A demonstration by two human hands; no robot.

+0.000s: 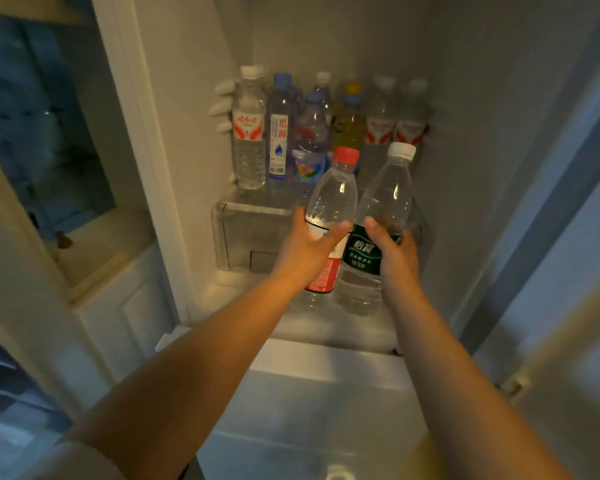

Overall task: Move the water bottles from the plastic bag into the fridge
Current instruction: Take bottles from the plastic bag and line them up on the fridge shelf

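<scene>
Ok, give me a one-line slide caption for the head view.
Left hand and right hand each carry a bottle, red-capped and green-labelled, toward the stocked fridge shelf.

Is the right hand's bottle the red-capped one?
No. The right hand grips the white-capped, green-label bottle; the left hand holds the red-capped bottle.

Home kitchen: stocked fridge (465, 168), panelled cabinet (129, 306)

The green-label bottle (371, 251) reads 怡寶; the blue-capped bottle (279, 133) on the fridge shelf (253, 211) reads 思源.
</scene>
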